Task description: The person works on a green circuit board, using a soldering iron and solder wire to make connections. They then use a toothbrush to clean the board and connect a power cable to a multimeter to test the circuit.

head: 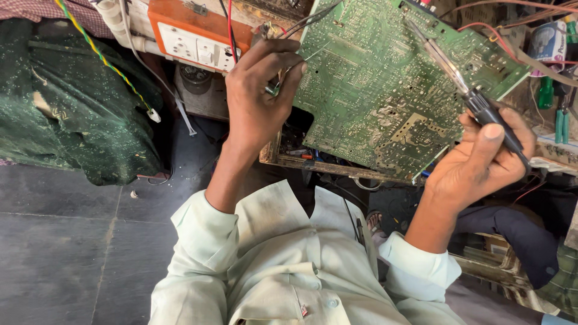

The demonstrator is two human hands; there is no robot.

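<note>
At the centre of the head view, a green circuit board (391, 78) is lying tilted with its solder side up, propped over a metal chassis frame (337, 165) whose lower edge is showing beneath it.

Right hand (481, 162): gripping a soldering iron (463, 84) by its black handle, fingers (490, 141) clamped around it, the long metal shaft reaching up across the board toward its upper edge.

Left hand (259, 90): hovering at the board's left edge, fingers (292, 75) pinched together on a thin solder wire (310, 55) that is pointing at the board.

Sleeves: both forearms are emerging from a pale green shirt (289, 259) filling the bottom of the view.

Surroundings: an orange socket box (192, 33) with a white faceplate is sitting upper left, just beside the left hand. A yellow-and-green twisted cable (102, 57) is running down over a dark green cloth (78, 108) at the far left. Red wires (500, 45) are trailing past the board's right corner. Green-handled pliers (563, 117) are lying at the right edge. The grey stone floor (60, 241) is spreading across the lower left.
</note>
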